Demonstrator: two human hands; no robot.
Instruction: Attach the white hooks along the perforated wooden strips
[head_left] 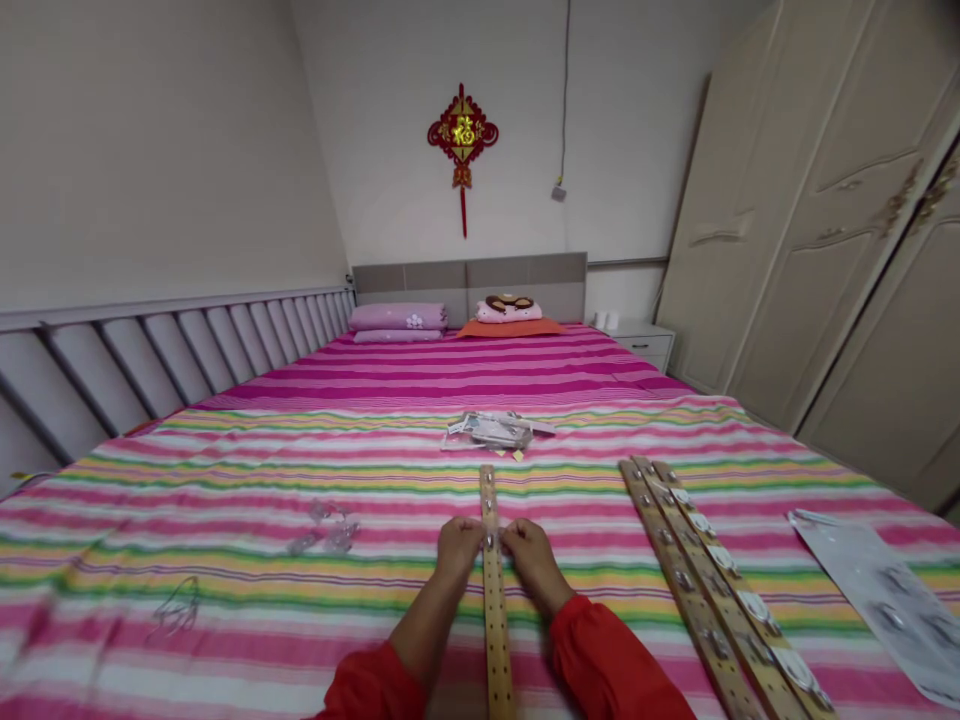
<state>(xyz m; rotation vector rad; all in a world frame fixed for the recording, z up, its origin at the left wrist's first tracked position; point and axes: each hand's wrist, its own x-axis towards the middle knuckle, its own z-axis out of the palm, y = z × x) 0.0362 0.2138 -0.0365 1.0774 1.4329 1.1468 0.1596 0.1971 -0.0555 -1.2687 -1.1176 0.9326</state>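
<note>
A narrow wooden strip with rows of small holes lies lengthwise before me on the striped sheet. Small shiny metal pieces sit along its far part. My left hand is closed in a pinch at the strip's left edge, beside one such metal piece. From the right side, my right hand pinches at the same spot. Something thin and clear seems to be between the fingers, too small to name. Both forearms wear red sleeves.
Several wooden strips with metal pieces and white tags lie at right, beside a clear plastic bag. A pile of small packets lies ahead. Crumpled clear plastic and a thin looped strand are at left.
</note>
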